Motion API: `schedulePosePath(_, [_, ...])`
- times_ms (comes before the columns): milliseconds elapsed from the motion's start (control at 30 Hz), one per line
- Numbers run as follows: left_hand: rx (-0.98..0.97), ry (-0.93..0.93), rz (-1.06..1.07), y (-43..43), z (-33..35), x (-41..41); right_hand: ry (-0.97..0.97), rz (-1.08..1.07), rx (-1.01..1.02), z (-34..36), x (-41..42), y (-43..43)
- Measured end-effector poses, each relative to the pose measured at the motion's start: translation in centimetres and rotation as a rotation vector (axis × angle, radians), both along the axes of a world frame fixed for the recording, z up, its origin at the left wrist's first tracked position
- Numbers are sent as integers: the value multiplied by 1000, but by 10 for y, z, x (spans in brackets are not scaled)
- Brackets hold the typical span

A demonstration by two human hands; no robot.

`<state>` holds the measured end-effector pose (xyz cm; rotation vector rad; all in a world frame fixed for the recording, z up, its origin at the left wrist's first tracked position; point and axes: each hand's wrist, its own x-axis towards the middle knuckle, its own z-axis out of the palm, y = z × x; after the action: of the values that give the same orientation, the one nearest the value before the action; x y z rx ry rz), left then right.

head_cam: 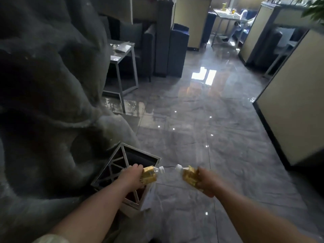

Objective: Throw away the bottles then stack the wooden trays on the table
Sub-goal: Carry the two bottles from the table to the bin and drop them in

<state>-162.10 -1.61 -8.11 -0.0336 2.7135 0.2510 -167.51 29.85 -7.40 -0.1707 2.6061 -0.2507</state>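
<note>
**Dropping the two bottles into the bin**

I take the bin (138,159) as my mark: a square, metal-framed basket on the floor against the grey rock wall (43,85). My left hand (130,174) is closed around the left bottle (150,173) right over the bin's near corner, cap pointing right. My right hand (206,181) is wrapped around the right bottle (188,174), off to the right of the bin above bare floor (201,120), cap pointing left, so the two caps nearly meet. To do this well I judge I should let the left one go first, straight down into the dark opening, then carry the right one across before I release it. Well beyond the bin stands a bench (122,50); I cannot make out wooden trays on it.
</note>
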Motion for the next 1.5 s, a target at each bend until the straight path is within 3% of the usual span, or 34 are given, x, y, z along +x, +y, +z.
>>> schedulePosePath(333, [18,-66,380,-44,-27,-46,-68,332,18,-29,-156,-77])
schedulePosePath(667, [151,22,1083,-16,-32,-50,-175,788,-38,-37,-251,-178])
schedulePosePath(833, [205,21,1324,14,-30,-32,-195,892,-13,-43,-235,-202])
schedulePosePath(900, [230,3,1526,28,-35,-6,-256,1029,-7,-52,-215,-235])
schedulePosePath(1500, [889,232,1864,49,-74,-8,-408,960,179,-85,-159,-289])
